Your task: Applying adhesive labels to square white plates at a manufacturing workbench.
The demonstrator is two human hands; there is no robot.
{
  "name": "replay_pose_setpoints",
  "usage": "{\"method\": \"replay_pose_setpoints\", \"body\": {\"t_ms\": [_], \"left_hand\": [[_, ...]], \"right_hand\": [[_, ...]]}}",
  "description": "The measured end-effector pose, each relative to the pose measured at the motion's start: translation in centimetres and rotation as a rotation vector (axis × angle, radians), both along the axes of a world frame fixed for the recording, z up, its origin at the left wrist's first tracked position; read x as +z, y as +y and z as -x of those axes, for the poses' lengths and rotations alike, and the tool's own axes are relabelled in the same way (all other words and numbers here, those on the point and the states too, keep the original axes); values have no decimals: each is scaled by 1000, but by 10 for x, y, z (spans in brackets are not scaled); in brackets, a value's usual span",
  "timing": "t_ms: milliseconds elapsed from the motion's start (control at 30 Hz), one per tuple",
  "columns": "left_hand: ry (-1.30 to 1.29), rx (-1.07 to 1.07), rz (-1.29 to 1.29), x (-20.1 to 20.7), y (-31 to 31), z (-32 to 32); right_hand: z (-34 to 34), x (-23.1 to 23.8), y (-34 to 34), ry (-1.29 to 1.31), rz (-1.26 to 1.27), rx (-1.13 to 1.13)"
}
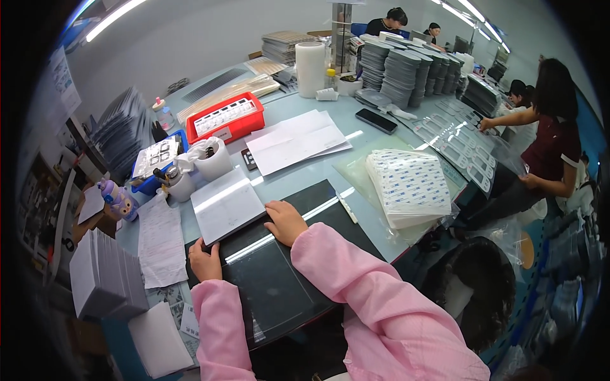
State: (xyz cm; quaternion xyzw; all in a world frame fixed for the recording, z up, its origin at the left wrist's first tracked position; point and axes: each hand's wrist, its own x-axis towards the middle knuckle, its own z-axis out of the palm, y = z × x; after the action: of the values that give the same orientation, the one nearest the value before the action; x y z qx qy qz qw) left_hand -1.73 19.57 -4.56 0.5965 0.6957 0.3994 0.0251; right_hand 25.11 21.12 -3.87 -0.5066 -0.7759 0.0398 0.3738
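A stack of white sheets lies tilted at the far left part of a black mat. My left hand holds its near left corner, thumb and fingers on either side. At its near right corner, my right hand grips the edge with the fingertips, thumb a little apart. Both forearms are in pink sleeves. What the fingers do beneath the sheets is hidden.
Left stand a tall stack of white cards, a crumpled paper and a cup of tools. Beyond are a red tray, loose papers and a phone. Right are blue-printed sheets, a black-lined bin and a co-worker.
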Motion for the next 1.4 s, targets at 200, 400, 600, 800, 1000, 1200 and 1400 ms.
{"method": "replay_pose_setpoints", "body": {"t_ms": [200,400,600,800,1000,1200,1400], "left_hand": [[48,12,-57,-6,-2,21],[-51,-140,163,16,-25,2],[217,-505,103,88,-172,-16],[362,-154,281,54,-244,33],[288,-404,312,50,-273,70],[216,-529,284,56,-283,87],[216,-520,298,60,-273,103]], "right_hand": [[14,-2,-16,-15,-52,48],[4,1,-21,21,-28,94],[-1,-3,-19,-35,6,104],[5,-5,-21,-71,18,114],[3,0,-26,-108,35,119],[5,-1,-25,-106,29,124],[6,0,-26,-94,41,120]]}}
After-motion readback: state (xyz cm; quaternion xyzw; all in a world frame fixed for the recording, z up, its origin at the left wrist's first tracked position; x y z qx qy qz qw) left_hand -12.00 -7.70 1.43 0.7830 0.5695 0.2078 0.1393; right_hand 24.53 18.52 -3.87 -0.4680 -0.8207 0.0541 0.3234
